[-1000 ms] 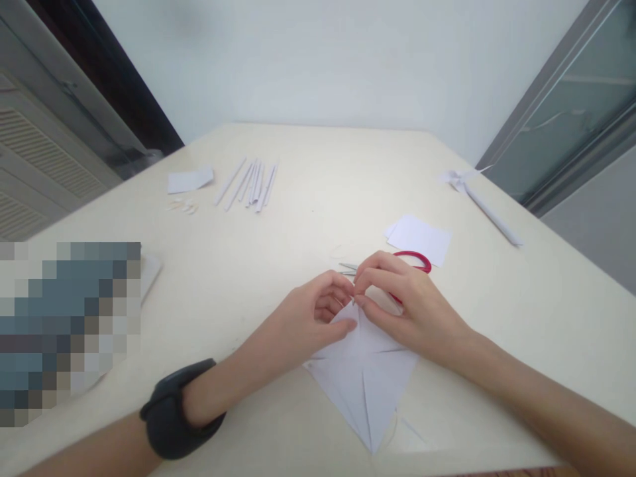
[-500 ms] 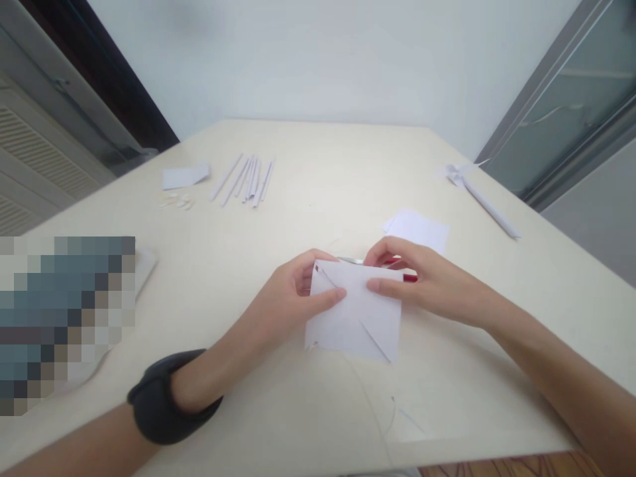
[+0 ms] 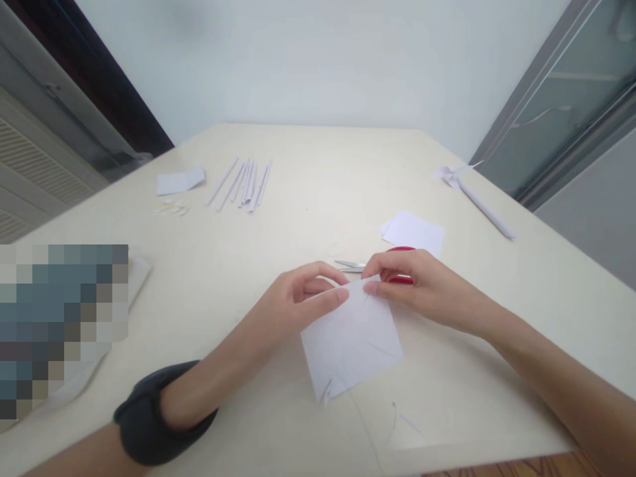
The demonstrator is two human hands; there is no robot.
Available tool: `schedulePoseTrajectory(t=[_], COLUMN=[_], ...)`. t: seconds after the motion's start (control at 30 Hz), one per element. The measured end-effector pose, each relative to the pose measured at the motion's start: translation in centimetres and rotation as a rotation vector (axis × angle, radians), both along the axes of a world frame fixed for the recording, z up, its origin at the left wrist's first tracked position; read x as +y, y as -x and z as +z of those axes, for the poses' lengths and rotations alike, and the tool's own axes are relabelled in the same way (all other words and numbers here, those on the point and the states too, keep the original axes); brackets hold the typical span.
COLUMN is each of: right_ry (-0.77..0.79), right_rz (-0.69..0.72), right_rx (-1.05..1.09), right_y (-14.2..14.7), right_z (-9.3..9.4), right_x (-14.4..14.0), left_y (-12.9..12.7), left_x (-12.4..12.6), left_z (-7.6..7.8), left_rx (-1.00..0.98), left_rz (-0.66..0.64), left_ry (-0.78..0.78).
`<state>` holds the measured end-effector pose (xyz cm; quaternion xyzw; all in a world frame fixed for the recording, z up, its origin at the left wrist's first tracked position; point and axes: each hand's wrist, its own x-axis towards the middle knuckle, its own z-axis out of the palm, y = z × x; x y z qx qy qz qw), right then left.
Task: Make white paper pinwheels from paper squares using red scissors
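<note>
A creased white paper square point(image 3: 352, 342) lies near the front of the cream table point(image 3: 308, 199). My left hand point(image 3: 298, 298) pinches the paper's far left edge between thumb and forefinger; a black band is on that wrist. My right hand point(image 3: 422, 288) grips the far right corner of the same sheet. Just behind my hands lie red-handled scissors point(image 3: 382, 267), partly hidden by my right fingers.
Several rolled paper sticks point(image 3: 243, 182) and a folded white sheet point(image 3: 179, 181) lie at the far left. A small stack of white paper point(image 3: 415, 233) sits behind the scissors. A paper pinwheel on a stick point(image 3: 472, 195) lies far right. A pixelated area point(image 3: 62, 324) covers the left.
The paper went from a folded kite shape lying flat to an opened, creased square. Both hands lifted it, turned it and now hold its far edge.
</note>
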<state>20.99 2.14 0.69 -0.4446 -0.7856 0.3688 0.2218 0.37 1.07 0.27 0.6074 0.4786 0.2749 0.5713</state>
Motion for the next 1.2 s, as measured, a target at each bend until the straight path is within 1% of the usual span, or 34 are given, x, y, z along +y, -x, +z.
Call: schedulePoseTrajectory(t=[0.1,0.23,0.33,0.4,0.5,0.57,0.63,0.73,0.87,0.93,1.07,1.2], right_ry=[-0.06,-0.024,-0.028,-0.034,-0.112,-0.178,-0.201,-0.158,-0.032,0.027,0.072,0.144], right_rz=[0.002,-0.045,-0.048,-0.016,0.009,0.025,0.022,-0.009,-0.029,-0.021,-0.034,-0.043], right_rx=[0.007,0.105,0.114,0.092,0.051,0.063,0.095,0.153,0.172,0.188,0.233,0.256], right_y=[0.4,0.4,0.3,0.5,1.2,1.6,1.8,1.7,1.3,1.3,1.5,1.6], right_z=[-0.2,-0.2,-0.1,-0.1,-0.3,-0.5,-0.8,-0.8,-0.4,-0.4,-0.5,-0.7], right_x=[-0.1,0.1,0.0,-0.2,-0.7,-0.9,-0.9,-0.6,-0.4,-0.3,-0.4,-0.3], left_y=[0.3,0.4,0.3,0.2,0.0,0.0,0.0,-0.1,-0.3,-0.3,-0.1,0.0], left_x=[0.3,0.4,0.1,0.0,0.1,0.1,0.0,-0.2,-0.5,-0.6,-0.6,-0.7], left_z=[-0.1,-0.8,-1.4,-1.6,-1.5,-1.3,-1.2,-1.2,-0.9,-0.7,-0.3,-0.3], left_rx=[0.05,0.05,0.019,-0.004,-0.041,-0.046,-0.039,-0.027,-0.024,-0.011,0.038,0.076], left_rz=[-0.027,-0.111,-0.144,-0.144,-0.115,-0.092,-0.057,-0.024,-0.035,-0.021,0.007,-0.005], left_ry=[-0.029,0.027,0.01,-0.021,-0.032,-0.027,-0.039,-0.059,-0.08,-0.119,-0.171,-0.219])
